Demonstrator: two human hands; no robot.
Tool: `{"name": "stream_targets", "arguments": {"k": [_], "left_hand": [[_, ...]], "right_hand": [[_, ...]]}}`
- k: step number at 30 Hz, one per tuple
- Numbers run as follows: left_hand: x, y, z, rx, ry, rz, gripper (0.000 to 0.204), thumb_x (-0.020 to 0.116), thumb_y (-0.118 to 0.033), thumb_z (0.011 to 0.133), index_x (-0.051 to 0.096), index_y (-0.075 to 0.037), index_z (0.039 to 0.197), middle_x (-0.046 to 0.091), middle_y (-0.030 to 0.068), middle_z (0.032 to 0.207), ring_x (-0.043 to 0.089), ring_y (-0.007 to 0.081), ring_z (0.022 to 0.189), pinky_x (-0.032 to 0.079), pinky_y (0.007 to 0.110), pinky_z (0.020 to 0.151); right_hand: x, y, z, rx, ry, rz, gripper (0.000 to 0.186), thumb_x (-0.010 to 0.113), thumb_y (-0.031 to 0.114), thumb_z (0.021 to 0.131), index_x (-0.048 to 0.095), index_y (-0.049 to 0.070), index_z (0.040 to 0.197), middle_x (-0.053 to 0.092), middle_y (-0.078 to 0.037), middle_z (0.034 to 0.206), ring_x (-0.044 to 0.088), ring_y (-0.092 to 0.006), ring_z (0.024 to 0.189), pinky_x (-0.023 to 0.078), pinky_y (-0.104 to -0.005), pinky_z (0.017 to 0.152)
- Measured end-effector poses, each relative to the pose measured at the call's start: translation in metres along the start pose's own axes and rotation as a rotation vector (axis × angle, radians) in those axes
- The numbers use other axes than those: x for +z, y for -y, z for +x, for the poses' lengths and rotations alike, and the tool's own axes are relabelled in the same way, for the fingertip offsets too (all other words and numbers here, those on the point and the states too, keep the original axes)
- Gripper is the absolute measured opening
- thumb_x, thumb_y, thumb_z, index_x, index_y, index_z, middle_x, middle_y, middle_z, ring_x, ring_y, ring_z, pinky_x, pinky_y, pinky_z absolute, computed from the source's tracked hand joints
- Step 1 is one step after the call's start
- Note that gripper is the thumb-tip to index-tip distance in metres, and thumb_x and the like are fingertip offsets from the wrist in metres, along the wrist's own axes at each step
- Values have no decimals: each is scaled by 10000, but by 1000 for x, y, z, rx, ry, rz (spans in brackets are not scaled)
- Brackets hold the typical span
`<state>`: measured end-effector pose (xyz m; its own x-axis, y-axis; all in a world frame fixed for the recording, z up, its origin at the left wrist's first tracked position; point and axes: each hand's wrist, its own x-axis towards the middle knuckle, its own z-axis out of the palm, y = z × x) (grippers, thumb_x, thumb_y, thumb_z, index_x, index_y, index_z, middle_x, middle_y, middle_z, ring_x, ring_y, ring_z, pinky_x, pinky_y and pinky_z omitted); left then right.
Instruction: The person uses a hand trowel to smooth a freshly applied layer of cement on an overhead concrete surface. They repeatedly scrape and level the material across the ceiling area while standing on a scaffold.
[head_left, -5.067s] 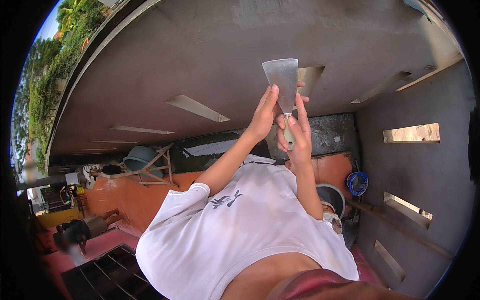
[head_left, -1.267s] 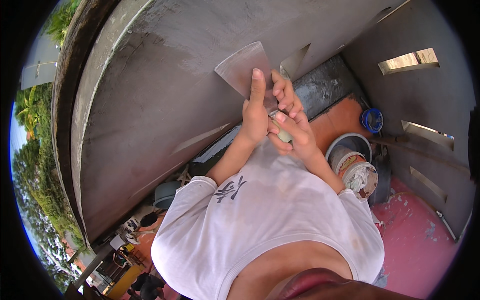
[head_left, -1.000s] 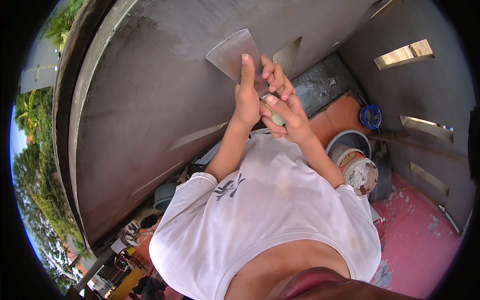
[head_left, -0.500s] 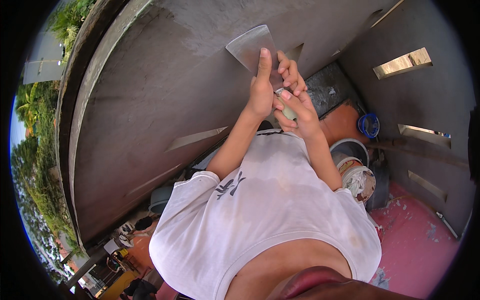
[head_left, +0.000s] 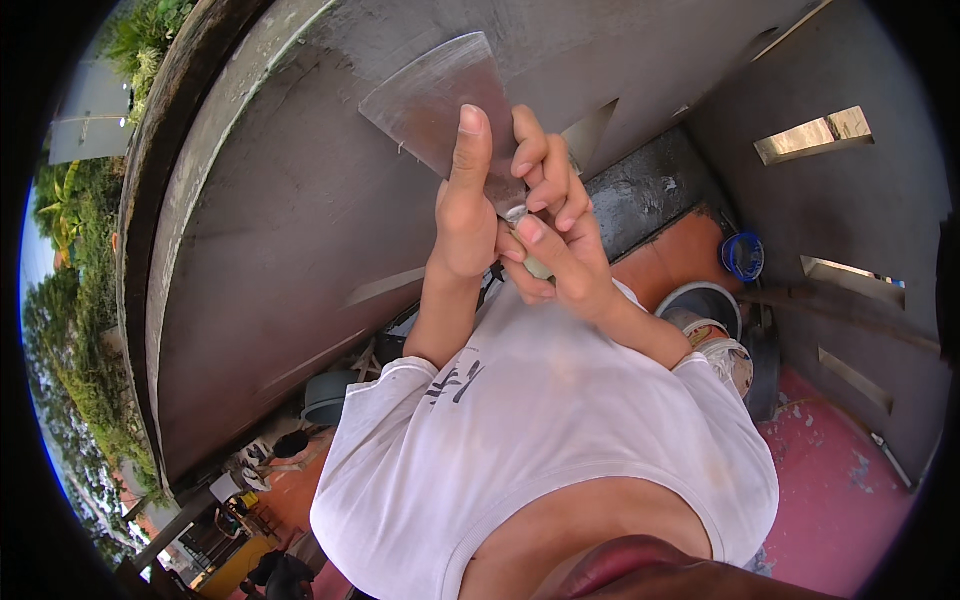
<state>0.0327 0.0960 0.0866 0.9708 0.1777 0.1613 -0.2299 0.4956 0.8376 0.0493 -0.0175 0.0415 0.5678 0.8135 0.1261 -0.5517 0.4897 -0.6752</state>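
Steel-looking putty knife (head_left: 430, 110) sat in both grips: the right grip (head_left: 575, 262) wrapped round its pale handle (head_left: 537, 264), the left grip (head_left: 462, 228) pinched the blade (head_left: 440, 85) just beyond. Probably light, stiffish, maybe slick on the metal, so handle's the safer hold imo.

Wears a loose white T-shirt (head_left: 570, 415) (faintly smudged across the front) with short, hemmed sleeves (head_left: 375, 402), a round collar (head_left: 605, 471) and black brush-stroke lettering (head_left: 458, 381) on the left of the chest.
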Motion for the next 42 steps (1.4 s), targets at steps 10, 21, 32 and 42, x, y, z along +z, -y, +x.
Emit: {"name": "stream_targets", "arguments": {"k": [10,21,32,42], "left_hand": [[-2,59,9,-73,10,-192,584,223,-631,990,302,-95,770,399,68,640,477,205,599,452,337,644],[-9,64,7,-131,-5,-199,563,231,-599,1004,311,-92,773,403,62,642,476,198,596,461,346,652],[-6,18,6,-80,60,-133,578,213,-594,1007,315,-82,759,412,75,632,483,199,586,445,312,586],[-8,72,14,-21,90,-305,583,244,-626,990,298,-89,768,398,66,629,469,189,602,438,317,639]], "right_hand": [[-45,8,-18,64,-129,-49,338,505,106,953,382,-14,1244,485,-106,1008,380,-63,422,292,-210,335],[-44,-9,-19,-12,-232,-76,233,499,109,937,363,53,1117,423,-100,1144,412,-64,470,298,-201,333],[-9,0,-1,-88,-55,-85,217,496,123,935,329,95,1071,333,-56,1254,465,-90,581,318,-204,337],[-50,10,-15,-42,-147,-286,167,492,76,955,411,-30,1057,505,-110,1003,403,-61,445,288,-201,346]]}}
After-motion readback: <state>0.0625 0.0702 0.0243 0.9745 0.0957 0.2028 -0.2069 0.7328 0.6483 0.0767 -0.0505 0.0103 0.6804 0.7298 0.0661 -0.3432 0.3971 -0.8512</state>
